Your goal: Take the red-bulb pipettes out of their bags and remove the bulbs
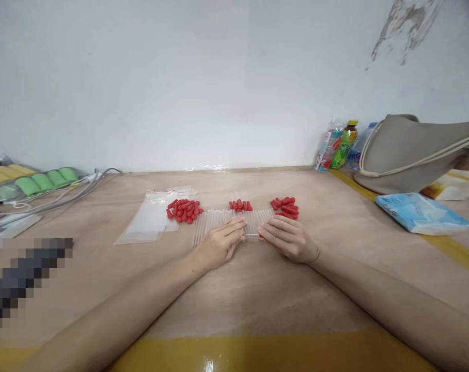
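A clear thin dropper tube (252, 236) lies crosswise between my two hands. My left hand (222, 243) is closed, its fingers pressed together at the tube's left end. At the tube's other end my right hand (288, 238) is closed on a red rubber bulb, of which only a bit of red (261, 236) shows by the fingertips. Just beyond the hands a row of clear tubes (209, 221) lies side by side, partly covered by my fingers. Several red-bulbed droppers (240, 205) lie behind that row, their tubes pointing away.
Loose red bulbs form a left pile (185, 211) and a right pile (285, 206). Clear plastic bags (141, 219) lie under the left pile. Bottles (345, 144), a grey bag (405, 150) and a blue tissue pack (420, 213) are at right; cables (83, 181) at left.
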Motion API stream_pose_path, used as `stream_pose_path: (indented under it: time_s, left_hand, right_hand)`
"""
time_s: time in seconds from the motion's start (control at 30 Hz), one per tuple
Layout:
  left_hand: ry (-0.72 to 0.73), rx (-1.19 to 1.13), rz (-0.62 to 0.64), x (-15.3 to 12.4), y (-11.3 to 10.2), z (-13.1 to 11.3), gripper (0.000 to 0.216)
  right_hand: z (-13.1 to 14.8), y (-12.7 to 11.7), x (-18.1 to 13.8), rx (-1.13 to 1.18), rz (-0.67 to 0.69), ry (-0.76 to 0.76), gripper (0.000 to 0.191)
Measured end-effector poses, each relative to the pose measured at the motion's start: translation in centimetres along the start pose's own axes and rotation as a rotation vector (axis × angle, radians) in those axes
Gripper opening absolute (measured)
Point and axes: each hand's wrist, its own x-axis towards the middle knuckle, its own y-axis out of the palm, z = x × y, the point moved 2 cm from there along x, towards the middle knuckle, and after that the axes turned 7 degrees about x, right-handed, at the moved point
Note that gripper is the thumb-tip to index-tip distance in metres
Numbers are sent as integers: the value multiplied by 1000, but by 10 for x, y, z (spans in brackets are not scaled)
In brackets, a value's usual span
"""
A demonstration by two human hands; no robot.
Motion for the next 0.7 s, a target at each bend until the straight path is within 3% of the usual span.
stream_pose_path:
  time_s: [0.17,0.27,0.37,0.5,0.7]
  left_hand:
    - [-4,10,-10,-2,0,2,20]
    - [-68,14,-100,-5,-2,10,17]
    - [-217,51,-180,-5,-3,19,14]
    - [-311,106,-104,3,-2,20,21]
    - [-275,111,-52,22,-3,14,33]
  right_hand:
    - [-4,-2,-5,49,-3,19,24]
    - [-12,-6,-8,49,-60,105,19]
    - [-27,-9,-11,9,-163,392,14]
    - [-62,-12,-18,145,-252,851,17]
    - [-135,-11,-39,322,-99,1296,22]
